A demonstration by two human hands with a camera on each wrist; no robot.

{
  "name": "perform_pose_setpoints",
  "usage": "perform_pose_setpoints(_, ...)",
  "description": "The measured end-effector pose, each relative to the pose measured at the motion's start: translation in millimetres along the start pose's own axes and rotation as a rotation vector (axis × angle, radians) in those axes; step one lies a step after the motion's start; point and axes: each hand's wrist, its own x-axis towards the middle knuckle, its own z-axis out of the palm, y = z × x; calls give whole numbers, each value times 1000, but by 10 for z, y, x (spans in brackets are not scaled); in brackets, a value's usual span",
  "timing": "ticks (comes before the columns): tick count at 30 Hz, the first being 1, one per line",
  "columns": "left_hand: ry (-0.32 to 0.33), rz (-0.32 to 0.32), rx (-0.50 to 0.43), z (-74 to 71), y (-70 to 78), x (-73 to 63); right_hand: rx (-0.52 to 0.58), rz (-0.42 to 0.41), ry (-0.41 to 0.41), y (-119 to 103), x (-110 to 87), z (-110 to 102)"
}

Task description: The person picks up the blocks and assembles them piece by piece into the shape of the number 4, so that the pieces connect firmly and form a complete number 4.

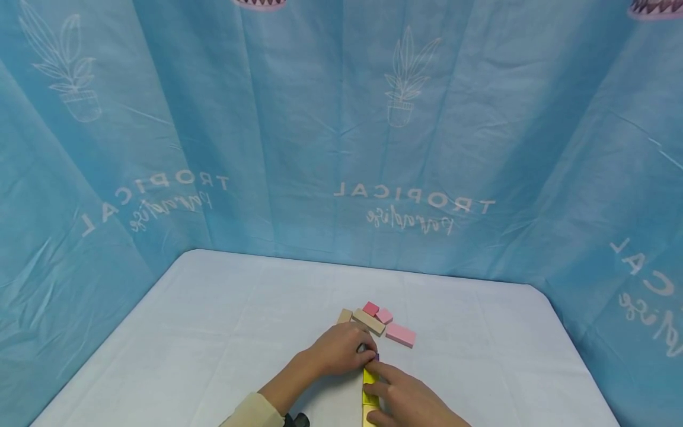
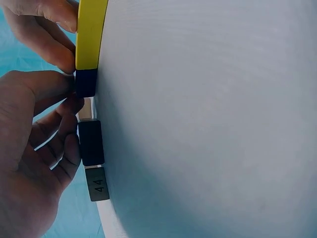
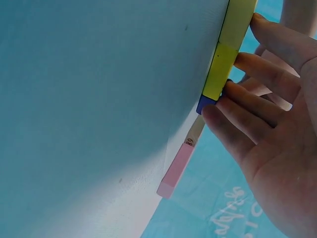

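A row of blocks runs along the table's near part: a pale yellow block [image 3: 237,22], a bright yellow block [image 1: 370,388] and a small dark blue block [image 2: 86,83] at the far end. My left hand [image 1: 341,350] pinches the dark blue block with thumb and forefinger. Beside its other, curled fingers stands a black block [image 2: 90,143]; whether they touch it I cannot tell. From the right side, my right hand [image 1: 411,396] rests its outstretched fingertips along the row, at the blue, bright yellow and pale yellow blocks.
Past the hands lie a tan block [image 1: 368,322], another tan block [image 1: 344,315], a pink block [image 1: 400,334], a smaller pink block [image 1: 384,315] and a red block [image 1: 370,308]. Blue printed cloth [image 1: 341,148] hangs around the white table [image 1: 240,320].
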Motion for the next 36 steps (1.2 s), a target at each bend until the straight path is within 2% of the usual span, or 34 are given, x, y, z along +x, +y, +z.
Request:
perform_pose_setpoints(8, 80, -49, -15, -40, 8, -32, 14, 33, -29, -6, 5, -25)
perform_pose_setpoints(18, 102, -131, 29, -106, -40, -67, 28, 65, -38, -17, 5, -26)
perform_pose_setpoints(28, 171, -205, 171, -42, -61, -53, 43, 67, -36, -8, 10, -33)
perform_pose_setpoints(36, 136, -242, 315, 11, -10, 7, 45, 63, -26, -1, 8, -5)
